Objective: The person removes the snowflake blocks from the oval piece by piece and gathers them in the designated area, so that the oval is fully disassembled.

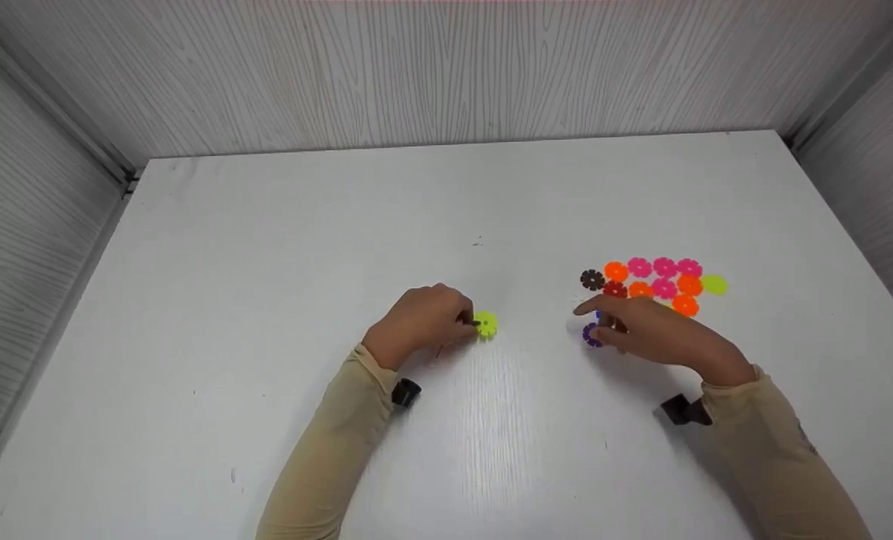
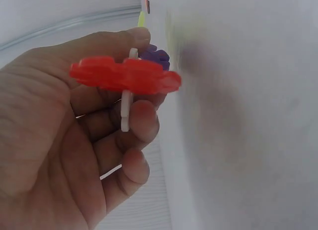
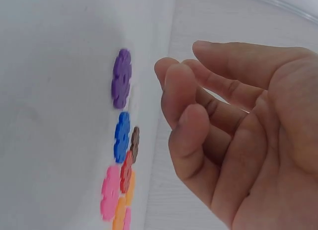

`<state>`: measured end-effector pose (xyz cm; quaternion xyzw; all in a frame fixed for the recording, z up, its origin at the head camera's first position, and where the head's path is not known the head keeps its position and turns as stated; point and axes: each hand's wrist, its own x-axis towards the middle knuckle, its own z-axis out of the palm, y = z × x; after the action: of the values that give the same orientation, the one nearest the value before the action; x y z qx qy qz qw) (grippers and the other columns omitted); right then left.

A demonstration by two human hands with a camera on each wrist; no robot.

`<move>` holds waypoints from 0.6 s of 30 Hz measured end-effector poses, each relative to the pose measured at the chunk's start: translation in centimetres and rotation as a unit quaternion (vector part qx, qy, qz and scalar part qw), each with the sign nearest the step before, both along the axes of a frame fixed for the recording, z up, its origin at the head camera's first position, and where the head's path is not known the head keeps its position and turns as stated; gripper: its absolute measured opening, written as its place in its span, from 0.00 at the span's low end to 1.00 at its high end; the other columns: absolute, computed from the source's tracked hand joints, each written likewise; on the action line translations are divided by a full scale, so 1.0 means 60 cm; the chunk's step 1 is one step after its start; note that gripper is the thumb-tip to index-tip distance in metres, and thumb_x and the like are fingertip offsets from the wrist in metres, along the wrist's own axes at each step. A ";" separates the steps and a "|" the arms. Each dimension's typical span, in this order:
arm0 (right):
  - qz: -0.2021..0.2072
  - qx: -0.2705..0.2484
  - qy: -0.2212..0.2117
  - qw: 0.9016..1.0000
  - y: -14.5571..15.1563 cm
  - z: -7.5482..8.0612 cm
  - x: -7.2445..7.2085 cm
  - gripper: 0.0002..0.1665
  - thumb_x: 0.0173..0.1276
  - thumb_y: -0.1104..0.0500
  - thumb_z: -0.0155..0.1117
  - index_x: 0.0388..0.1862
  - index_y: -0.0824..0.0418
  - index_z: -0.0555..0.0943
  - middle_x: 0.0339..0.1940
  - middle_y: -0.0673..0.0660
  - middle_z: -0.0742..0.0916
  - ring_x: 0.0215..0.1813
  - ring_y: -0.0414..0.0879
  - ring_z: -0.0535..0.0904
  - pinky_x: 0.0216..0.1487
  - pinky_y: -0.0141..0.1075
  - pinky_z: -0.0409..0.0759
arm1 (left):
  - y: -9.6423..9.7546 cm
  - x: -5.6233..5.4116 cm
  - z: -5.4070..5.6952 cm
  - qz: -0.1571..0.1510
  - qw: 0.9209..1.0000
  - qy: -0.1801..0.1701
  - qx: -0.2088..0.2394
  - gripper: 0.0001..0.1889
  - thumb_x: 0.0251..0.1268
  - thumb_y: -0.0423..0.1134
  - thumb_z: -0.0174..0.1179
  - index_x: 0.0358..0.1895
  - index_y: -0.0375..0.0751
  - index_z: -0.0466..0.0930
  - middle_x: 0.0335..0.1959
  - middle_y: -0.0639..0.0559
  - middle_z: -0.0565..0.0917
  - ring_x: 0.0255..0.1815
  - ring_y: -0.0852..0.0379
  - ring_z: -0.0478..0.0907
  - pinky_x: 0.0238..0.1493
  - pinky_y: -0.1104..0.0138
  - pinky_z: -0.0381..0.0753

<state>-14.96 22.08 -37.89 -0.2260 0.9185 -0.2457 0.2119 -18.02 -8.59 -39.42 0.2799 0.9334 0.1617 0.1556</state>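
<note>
My left hand (image 1: pixel 428 319) pinches a small cluster of notched plastic snowflake discs between thumb and fingers. In the left wrist view the cluster shows a red disc (image 2: pixel 124 75) crossing a white disc (image 2: pixel 125 113), with a purple disc (image 2: pixel 158 57) behind. A yellow-green disc (image 1: pixel 486 325) sticks out past the fingertips; the joints between the discs are partly hidden. My right hand (image 1: pixel 653 330) hovers over the near left of the loose discs, fingers loosely bent and holding nothing. Closest to it lies a loose purple disc (image 3: pixel 121 78), with a blue disc (image 3: pixel 121 137) beside it.
Loose discs lie flat in rough rows at the right: a brown disc (image 1: pixel 592 280), a red disc (image 1: pixel 614 290), several pink and orange ones, and a yellow-green one (image 1: pixel 715 285). The white table (image 1: pixel 281 247) meets panelled walls at the back and sides.
</note>
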 end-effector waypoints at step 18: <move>0.060 0.026 0.073 0.995 -0.115 -0.005 -0.014 0.23 0.68 0.53 0.63 0.61 0.55 0.76 0.37 0.52 0.87 0.27 0.38 0.75 0.31 0.30 0.75 | 0.011 0.006 0.003 -0.035 0.998 0.053 0.024 0.09 0.65 0.42 0.60 0.35 0.44 0.88 0.31 0.53 0.86 0.29 0.61 0.74 0.37 0.64 0.79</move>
<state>-15.77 15.18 -38.22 -0.2927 0.9223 -0.1914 0.1643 -17.68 -7.93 -39.25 0.3241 0.9259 0.1637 0.1044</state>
